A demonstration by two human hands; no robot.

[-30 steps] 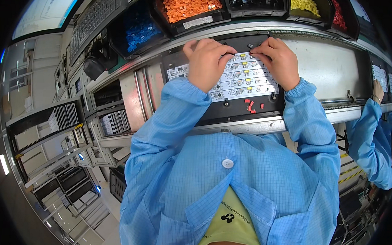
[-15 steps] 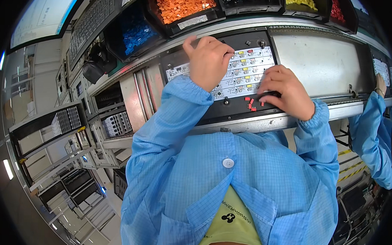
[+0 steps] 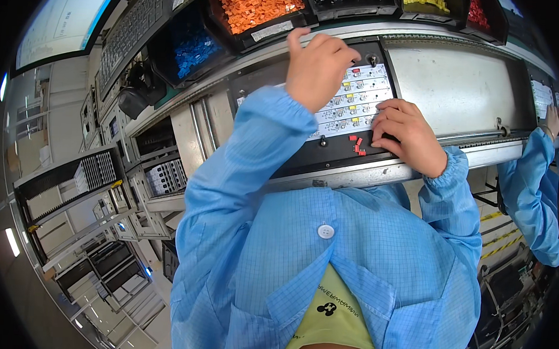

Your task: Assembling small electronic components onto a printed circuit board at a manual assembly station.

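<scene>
Populating step: left hand (image 3: 318, 67) curled over the white circuit board (image 3: 357, 100), grip hidden; right hand (image 3: 406, 133) fingertips pinching toward loose red components (image 3: 357, 145) just beside them; next needs a clean pick.

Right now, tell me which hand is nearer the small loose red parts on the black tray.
Right. The right hand rests beside the red parts; the left hand is up over the white circuit board.

A metal conveyor bench (image 3: 458, 89) carried a black tray (image 3: 330, 155); on it lay a white circuit panel (image 3: 357, 103) and loose red parts (image 3: 357, 145).
</scene>
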